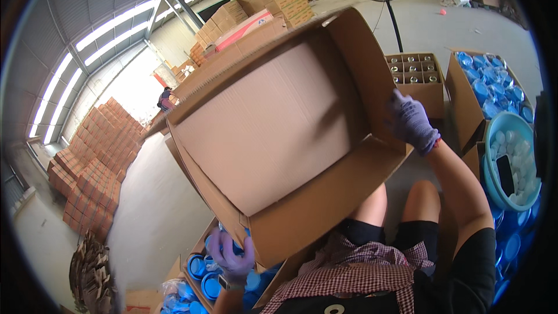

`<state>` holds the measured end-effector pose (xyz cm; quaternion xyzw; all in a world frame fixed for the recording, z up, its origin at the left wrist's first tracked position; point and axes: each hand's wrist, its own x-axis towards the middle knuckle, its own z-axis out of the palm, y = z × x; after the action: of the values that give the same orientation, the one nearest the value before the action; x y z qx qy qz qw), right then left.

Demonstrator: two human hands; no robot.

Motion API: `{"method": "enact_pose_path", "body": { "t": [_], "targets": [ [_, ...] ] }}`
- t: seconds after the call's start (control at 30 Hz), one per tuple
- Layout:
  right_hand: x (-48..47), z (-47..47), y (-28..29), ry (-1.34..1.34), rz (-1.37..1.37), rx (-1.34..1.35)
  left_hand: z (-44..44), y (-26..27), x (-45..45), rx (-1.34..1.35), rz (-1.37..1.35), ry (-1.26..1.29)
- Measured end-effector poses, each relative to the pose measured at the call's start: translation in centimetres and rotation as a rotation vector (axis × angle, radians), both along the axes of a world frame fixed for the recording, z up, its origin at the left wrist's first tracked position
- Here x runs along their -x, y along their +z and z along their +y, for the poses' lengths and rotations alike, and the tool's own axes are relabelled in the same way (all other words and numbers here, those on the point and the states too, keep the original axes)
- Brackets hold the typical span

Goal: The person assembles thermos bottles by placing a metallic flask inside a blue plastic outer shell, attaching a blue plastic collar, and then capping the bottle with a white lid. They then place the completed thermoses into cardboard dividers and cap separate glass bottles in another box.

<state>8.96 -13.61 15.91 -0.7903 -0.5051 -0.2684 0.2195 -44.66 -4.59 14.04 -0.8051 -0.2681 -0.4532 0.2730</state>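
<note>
A large cardboard box (pixel 266 131) is held tilted above my lap, its open side towards me and its bare inner base showing. In a purple glove, my left hand (pixel 233 255) grips the lower left corner. My right hand (pixel 412 120), gloved likewise, holds the right wall from outside; some of its fingers are hidden. Just beneath my left hand, a carton holds blue lids (pixel 211 285). Over my knees lies a checked apron (pixel 344 283).
On the right are a divided carton of glass jars (pixel 414 80), a carton of blue-lidded items (pixel 492 80) and a blue basin (pixel 488 174) with white caps and a phone (pixel 505 174). A standing fan (pixel 396 22) is behind. Stacked cartons (pixel 93 174) and another person (pixel 165 99) are at left.
</note>
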Motion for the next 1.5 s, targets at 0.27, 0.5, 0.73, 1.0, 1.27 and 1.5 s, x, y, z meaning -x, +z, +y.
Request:
{"method": "enact_pose_path", "body": {
  "t": [0.27,0.5,0.73,1.0,1.27,1.5],
  "targets": [
    [14.4,13.6,9.9,0.841,-0.229,-0.337,-0.6,0.4,-4.2,0.527,-0.323,-0.224],
    [15.2,7.3,8.2,0.719,-0.320,-0.265,3.1,2.1,4.0,0.945,-0.375,-0.311],
    [9.1,-13.6,2.6,0.633,0.035,0.201,5.3,13.5,-4.2,1.145,0.388,-0.517],
    [6.6,-20.5,-2.3,0.513,0.107,-0.077,9.0,4.3,-25.1,1.088,1.054,-0.683],
    [7.5,-24.0,-1.6,0.362,0.043,-0.160,9.1,6.2,-25.3,1.291,0.316,-0.885],
    [6.1,-16.7,0.5,0.258,-0.191,-0.347,10.6,15.9,-17.1,1.327,-0.017,-1.008]
  ]
}}
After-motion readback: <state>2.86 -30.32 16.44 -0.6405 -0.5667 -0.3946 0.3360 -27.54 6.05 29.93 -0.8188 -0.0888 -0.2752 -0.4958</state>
